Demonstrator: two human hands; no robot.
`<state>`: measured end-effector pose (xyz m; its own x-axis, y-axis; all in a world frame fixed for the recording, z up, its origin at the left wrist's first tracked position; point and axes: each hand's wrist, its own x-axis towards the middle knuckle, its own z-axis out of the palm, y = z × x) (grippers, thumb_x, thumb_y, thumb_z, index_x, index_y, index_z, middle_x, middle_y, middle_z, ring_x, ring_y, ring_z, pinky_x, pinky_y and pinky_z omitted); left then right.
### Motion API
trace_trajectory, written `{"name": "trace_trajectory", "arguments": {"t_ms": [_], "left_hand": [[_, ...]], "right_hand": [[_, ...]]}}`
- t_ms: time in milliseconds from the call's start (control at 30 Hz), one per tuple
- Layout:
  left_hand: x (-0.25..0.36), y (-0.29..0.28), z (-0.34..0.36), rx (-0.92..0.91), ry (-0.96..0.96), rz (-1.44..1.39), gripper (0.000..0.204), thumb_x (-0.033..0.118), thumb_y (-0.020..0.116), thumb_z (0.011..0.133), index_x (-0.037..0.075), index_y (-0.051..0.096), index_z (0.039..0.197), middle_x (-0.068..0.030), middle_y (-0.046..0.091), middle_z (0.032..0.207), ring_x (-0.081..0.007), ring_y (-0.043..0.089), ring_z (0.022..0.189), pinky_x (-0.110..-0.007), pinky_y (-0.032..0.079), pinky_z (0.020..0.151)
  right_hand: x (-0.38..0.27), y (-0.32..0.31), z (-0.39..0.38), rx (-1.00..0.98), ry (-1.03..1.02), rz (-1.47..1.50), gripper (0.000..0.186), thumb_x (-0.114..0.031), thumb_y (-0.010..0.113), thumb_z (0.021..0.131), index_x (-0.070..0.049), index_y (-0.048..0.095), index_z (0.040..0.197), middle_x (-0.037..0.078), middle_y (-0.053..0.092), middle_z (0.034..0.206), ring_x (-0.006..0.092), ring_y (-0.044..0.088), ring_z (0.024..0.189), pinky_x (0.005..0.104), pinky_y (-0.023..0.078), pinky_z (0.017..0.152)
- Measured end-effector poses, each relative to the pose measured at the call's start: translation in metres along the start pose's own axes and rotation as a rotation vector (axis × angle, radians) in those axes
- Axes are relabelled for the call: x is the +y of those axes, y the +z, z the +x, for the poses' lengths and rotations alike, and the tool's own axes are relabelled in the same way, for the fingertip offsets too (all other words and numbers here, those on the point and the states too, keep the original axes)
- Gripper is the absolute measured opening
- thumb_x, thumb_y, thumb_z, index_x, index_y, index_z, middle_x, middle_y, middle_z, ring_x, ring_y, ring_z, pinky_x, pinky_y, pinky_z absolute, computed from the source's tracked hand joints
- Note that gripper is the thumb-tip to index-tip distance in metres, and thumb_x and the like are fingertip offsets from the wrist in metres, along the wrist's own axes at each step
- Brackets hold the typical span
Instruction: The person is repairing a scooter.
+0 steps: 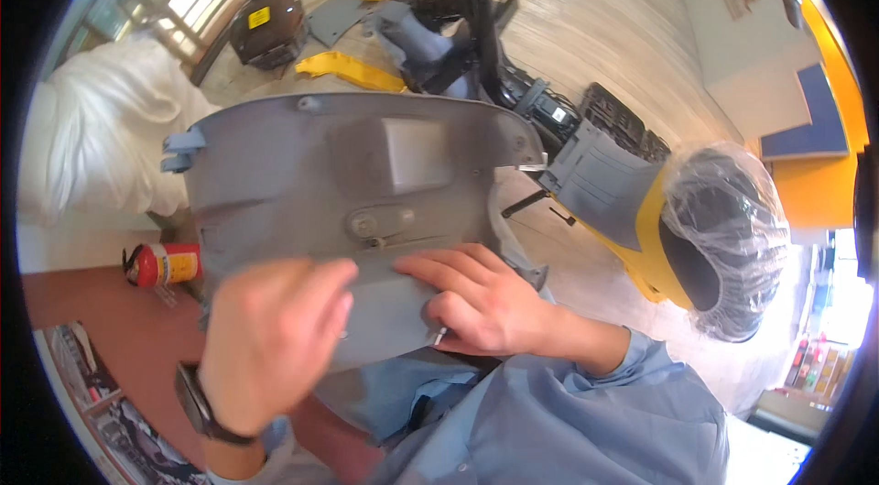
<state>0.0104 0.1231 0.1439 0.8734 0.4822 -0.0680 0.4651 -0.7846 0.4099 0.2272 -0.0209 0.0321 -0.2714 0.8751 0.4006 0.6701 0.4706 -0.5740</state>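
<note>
A large grey plastic panel (265, 164) faces me, its inner side showing a raised rectangular section and small fittings. My left hand (275, 329), with a dark watch on the wrist, is over the panel's lower left with fingers curled; what they hold, if anything, is hidden. My right hand (481, 302) grips the panel's lower right part, index and middle fingers lying on the surface, the others curled beside a small metal piece (440, 335).
Beyond are a dark scooter frame (485, 18), yellow body parts (348, 68), a plastic-wrapped seat (723, 238) and a black round-based stand (275, 27). A white draped cloth (110, 128) and a red fire extinguisher (174, 263) sit left; a yellow-and-blue counter (806, 119) stands right.
</note>
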Motion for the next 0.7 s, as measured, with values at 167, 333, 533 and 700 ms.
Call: {"name": "trace_trajectory", "arguments": {"t_ms": [167,333,533,700], "left_hand": [[-0.034,0.014,0.072,-0.330,-0.101,0.063,0.022,0.025,0.076,0.089,0.007,0.068,0.100,-0.0149,0.074,0.086,-0.0375,0.072,0.083,-0.048,0.056,0.071],[-0.045,0.046,0.089,-0.439,0.007,0.096,0.025,0.032,0.073,0.091,0.008,0.067,0.094,-0.0144,0.074,0.084,-0.0395,0.072,0.083,-0.051,0.057,0.073],[-0.034,0.053,0.089,-0.470,0.031,0.244,0.023,0.029,0.066,0.094,0.006,0.069,0.093,-0.0196,0.073,0.082,-0.0425,0.072,0.081,-0.053,0.058,0.076],[-0.027,0.045,0.091,-0.442,0.031,0.291,0.026,0.025,0.063,0.094,0.004,0.069,0.082,-0.0220,0.072,0.079,-0.0447,0.070,0.078,-0.055,0.056,0.074]], "right_hand": [[0.001,0.002,-0.002,0.057,-0.036,-0.013,0.047,-0.023,0.083,0.073,-0.009,0.046,0.099,0.024,0.059,0.144,0.0407,0.064,0.122,0.0505,0.052,0.095],[0.001,0.001,-0.004,0.085,-0.035,-0.003,0.045,-0.024,0.081,0.072,-0.009,0.046,0.096,0.024,0.059,0.144,0.0404,0.064,0.122,0.0501,0.051,0.096],[0.002,0.000,-0.008,0.054,-0.014,-0.012,0.048,-0.027,0.083,0.069,-0.006,0.050,0.098,0.021,0.056,0.146,0.0375,0.058,0.131,0.0510,0.047,0.104],[0.002,-0.001,-0.008,0.047,-0.021,-0.007,0.048,-0.026,0.083,0.070,-0.007,0.050,0.098,0.021,0.056,0.146,0.0384,0.057,0.131,0.0509,0.047,0.104]]}}
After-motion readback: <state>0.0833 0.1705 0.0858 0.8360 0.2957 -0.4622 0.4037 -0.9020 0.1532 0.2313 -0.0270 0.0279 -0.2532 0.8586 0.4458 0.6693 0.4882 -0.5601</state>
